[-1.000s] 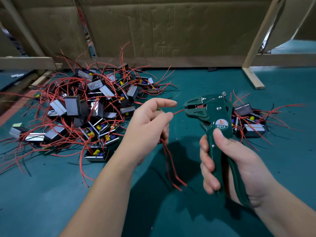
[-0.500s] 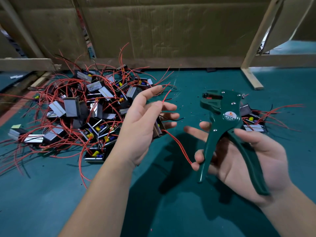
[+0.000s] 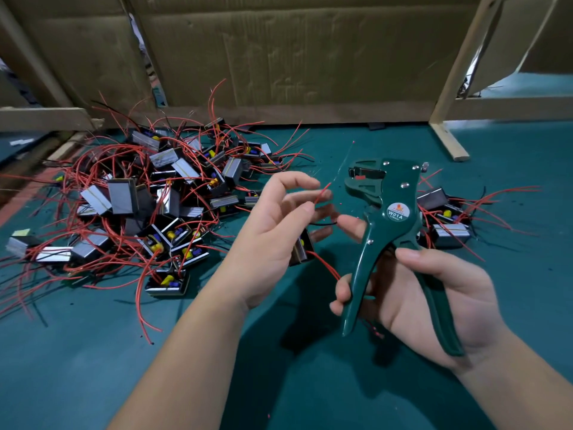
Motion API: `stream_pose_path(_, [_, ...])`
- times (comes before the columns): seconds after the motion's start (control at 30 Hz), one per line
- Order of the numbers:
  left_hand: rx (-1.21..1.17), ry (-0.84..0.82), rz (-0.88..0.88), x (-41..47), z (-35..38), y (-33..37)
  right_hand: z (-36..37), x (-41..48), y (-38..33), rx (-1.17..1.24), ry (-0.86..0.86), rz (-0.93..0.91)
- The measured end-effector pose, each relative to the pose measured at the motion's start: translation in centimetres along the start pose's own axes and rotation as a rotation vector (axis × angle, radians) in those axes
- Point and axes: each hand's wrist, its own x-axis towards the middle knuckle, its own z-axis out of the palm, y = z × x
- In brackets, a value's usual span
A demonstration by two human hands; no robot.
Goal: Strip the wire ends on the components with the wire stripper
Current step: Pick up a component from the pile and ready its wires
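Both hands busy: left hand [image 3: 276,228] pinches the red wire [image 3: 322,191] of a component [image 3: 301,251] under its fingers; right hand [image 3: 434,301] grips the green wire stripper [image 3: 395,212], handles spread, head just beside that wire

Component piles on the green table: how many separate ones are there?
2. The large pile lies to the left, beyond the left hand. The small pile lies to the right, partly hidden behind the wire stripper, so it may hold more.
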Motion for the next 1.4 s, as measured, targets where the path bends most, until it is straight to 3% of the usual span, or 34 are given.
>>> stream_pose_path(0.13, [0.456,0.061,0.02,0.0,-0.2,-0.2,0.0,0.1,-0.1,-0.032,0.004,-0.044])
stream_pose_path(0.3, [0.661,0.036,0.002,0.1,-0.4,-0.3,-0.2,0.2,0.3,-0.12,0.049,-0.113])
stream_pose_path(0.47, [0.64,0.145,0.103,0.2,-1.1,0.2,-0.5,0.1,-0.1,-0.182,0.208,-0.288])
stream_pose_path(0.63, [0.473,0.244,0.123,0.2,-1.2,0.6,-0.7,0.1,-0.3,-0.175,0.211,-0.136])
stream_pose_path(0.9, [0.569,0.217,0.189,0.1,-1.2,0.7,-0.9,-0.2,-0.4,-0.033,-0.157,0.156])
stream_pose_path(1.1, [0.653,0.277,0.24,-0.1,-1.7,0.8,-0.6,-0.2,-0.5,-0.008,-0.231,0.188])
stream_pose_path(1.4, [0.712,0.262,0.272,0.1,-1.9,0.5,0.0,-0.4,0.1,-0.202,0.068,0.112])
